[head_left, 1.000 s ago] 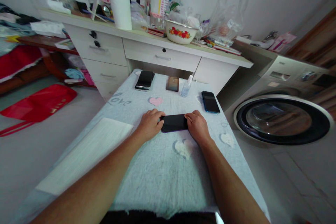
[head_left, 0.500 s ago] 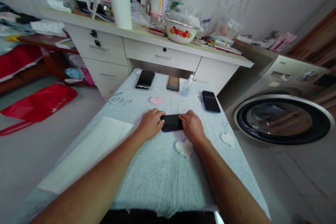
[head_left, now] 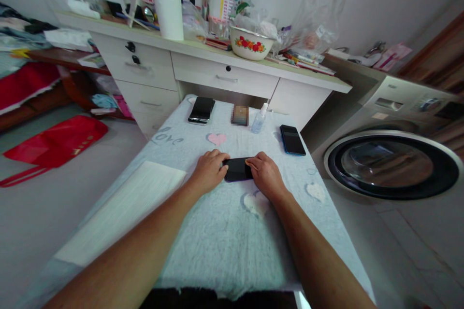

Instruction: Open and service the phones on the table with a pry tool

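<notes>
Black phone [head_left: 239, 169], head view: lies face up on the cloth-covered worktop [head_left: 221, 236], between the two hands. Its left end is held by the left hand [head_left: 208, 171], thumb and fingers closed about that edge. The right hand [head_left: 267, 173] covers the right end, its fingers pinched on a small tan piece [head_left: 249, 162] that meets the screen and is mostly hidden.

Edges and room: bare worktop extends from the phone to the near edge, and a shorter stretch separates it from the far objects. The far edge adjoins a drawer unit [head_left: 226, 77]; a washing machine [head_left: 384, 164] stands beyond the right edge. One pale rectangular sheet [head_left: 126, 212] occupies the left side, beneath the left forearm in this view.

Count: one phone between the hands; one blue-edged phone [head_left: 293, 140] near the right edge; one phone stack [head_left: 201, 109] at far left, its number of layers unclear; one spray bottle [head_left: 259, 119], upright; one pixelated item [head_left: 240, 115] just beside it.

Orientation: the long axis runs left to right, roughly parallel to the near edge; which end is the top cannot be told.
</notes>
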{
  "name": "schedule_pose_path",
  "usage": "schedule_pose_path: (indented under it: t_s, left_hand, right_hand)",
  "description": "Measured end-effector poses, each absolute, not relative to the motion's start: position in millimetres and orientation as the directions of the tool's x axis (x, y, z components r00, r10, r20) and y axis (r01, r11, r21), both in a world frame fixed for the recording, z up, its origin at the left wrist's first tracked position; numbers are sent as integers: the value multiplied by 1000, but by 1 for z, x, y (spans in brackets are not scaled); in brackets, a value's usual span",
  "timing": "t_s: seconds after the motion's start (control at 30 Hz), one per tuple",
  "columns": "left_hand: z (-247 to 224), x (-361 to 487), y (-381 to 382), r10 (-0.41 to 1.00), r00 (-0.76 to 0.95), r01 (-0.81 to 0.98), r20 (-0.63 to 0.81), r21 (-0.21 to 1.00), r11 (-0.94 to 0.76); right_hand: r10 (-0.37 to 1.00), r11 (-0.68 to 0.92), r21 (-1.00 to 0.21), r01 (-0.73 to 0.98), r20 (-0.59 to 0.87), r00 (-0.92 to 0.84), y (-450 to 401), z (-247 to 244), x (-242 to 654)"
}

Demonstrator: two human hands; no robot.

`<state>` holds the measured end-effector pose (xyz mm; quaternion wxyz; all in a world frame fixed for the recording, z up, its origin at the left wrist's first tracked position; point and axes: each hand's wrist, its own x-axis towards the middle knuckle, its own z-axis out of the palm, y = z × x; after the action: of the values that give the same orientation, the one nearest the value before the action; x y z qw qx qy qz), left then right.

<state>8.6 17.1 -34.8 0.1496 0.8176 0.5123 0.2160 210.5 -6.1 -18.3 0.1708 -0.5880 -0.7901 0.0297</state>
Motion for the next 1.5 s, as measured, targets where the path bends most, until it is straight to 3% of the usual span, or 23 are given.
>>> schedule_pose_path:
  t_s: [0.57, 1.5]
  left_hand:
    - [-35, 7, 17, 899, 385, 756, 207, 488, -436]
    - [-41, 7, 19, 900, 383, 766, 209, 473, -436]
  right_hand:
    - [977, 52, -136, 989, 214, -22, -6, -18, 224]
    - [897, 412, -195, 890, 261, -358, -13, -19, 192]
